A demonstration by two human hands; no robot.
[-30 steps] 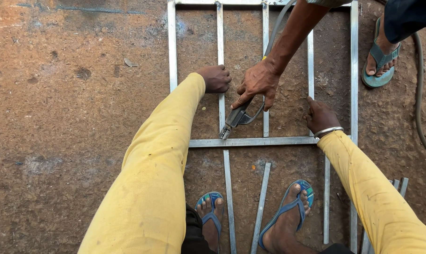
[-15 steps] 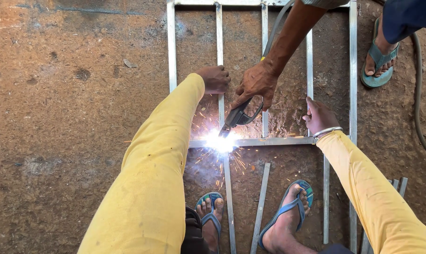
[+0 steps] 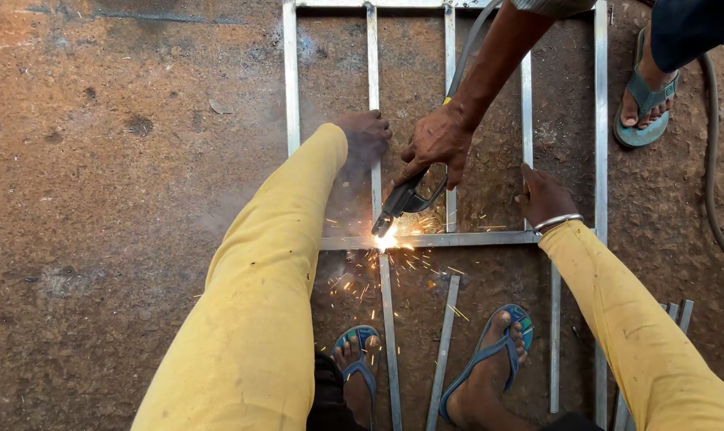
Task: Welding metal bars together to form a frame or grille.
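Note:
A grey metal frame (image 3: 290, 88) of square bars lies flat on the rusty brown floor. My left hand (image 3: 365, 132) presses down on one upright bar (image 3: 373, 64), fingers closed over it. My right hand (image 3: 544, 195) rests on another upright bar (image 3: 526, 88), just above the cross bar (image 3: 474, 239). Between them a co-worker's hand (image 3: 438, 144) holds a welding electrode holder (image 3: 406, 199). Its tip touches the joint of upright and cross bar, where sparks (image 3: 386, 239) fly. Both my sleeves are yellow.
My feet in blue sandals (image 3: 489, 359) stand on the frame's near part, beside a loose bar (image 3: 444, 343). The co-worker's sandalled foot (image 3: 641, 104) and a dark cable (image 3: 713, 160) are at the right. More loose bars (image 3: 677, 315) lie lower right.
A second ago there was no arc. Half a second ago it flared bright at the joint; now it is smaller, with scattered sparks. My hands have stayed on the bars.

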